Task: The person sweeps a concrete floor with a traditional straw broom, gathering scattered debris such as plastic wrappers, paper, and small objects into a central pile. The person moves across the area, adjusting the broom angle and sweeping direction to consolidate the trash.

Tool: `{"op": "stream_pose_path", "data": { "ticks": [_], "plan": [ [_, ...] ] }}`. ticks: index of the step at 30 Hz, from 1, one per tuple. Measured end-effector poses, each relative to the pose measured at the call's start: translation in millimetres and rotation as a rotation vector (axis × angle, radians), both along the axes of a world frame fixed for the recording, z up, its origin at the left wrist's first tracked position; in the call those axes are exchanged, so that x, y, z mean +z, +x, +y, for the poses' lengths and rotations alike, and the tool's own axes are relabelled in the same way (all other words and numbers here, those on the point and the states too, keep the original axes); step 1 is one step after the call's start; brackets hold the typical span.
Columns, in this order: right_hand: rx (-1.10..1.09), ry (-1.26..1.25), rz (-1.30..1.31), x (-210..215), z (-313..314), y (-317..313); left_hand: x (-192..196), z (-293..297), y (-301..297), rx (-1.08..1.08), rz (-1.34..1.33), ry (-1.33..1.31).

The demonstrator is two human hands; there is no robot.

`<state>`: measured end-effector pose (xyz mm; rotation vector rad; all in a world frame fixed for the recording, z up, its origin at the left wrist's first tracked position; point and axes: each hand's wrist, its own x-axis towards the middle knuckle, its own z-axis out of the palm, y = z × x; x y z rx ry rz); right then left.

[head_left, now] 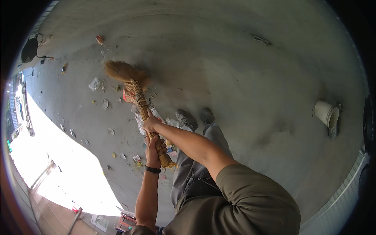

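Both hands [153, 137] around bristly straw broom [135, 92]

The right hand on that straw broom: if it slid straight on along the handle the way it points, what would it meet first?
The right hand points up the broom toward its bristle head. It would probably meet the cord-wrapped neck just above it, then the bristles and the litter on the floor, though depth is hard to judge.

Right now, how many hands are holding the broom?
2. The right hand grips the broom handle higher up, nearer the bristles. The left hand grips just below it, near the handle's end. No other hands show.
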<state>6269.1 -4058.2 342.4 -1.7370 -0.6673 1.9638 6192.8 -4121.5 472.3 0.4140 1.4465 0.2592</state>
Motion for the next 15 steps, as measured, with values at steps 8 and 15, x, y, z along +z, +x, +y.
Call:
{"op": "stream_pose_path", "data": {
  "ticks": [8,15],
  "plan": [
    [-0.28,0.071,-0.343,22,-96,77,24,-45,42,-0.029,-0.273,-0.198],
    [-0.479,-0.326,-0.312,-29,-78,147,-72,10,86,-0.202,-0.42,-0.318]
  ]
}}
